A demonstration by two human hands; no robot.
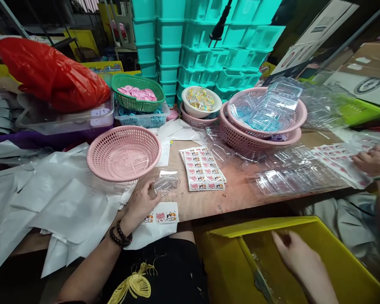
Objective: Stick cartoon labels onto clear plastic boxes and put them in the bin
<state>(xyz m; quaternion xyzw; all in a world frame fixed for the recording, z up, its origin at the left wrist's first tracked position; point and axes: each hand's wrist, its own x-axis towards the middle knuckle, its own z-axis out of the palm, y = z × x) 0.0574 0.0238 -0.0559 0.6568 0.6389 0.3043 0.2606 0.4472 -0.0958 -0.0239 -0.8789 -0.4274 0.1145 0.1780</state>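
My left hand (142, 198) is closed around the edge of a small clear plastic box (167, 182), holding it just above the wooden table. Under that wrist lies a sheet of stickers (166, 213) with cartoon cats and pink lettering, partly covered by my arm. Over the yellow bin (228, 261) on the right is my right hand (299, 255), slightly blurred, its fingers a little apart and nothing visible in them. A stack of cat sticker sheets (204, 169) lies on the table in front of me.
A pink basket (123, 154) stands at left beside white backing paper (72, 207). Clear boxes (288, 179) lie in a row at right, near a co-worker's hand (375, 160). Behind are stacked pink baskets (259, 141), a white bowl (202, 112) and teal crates (169, 50).
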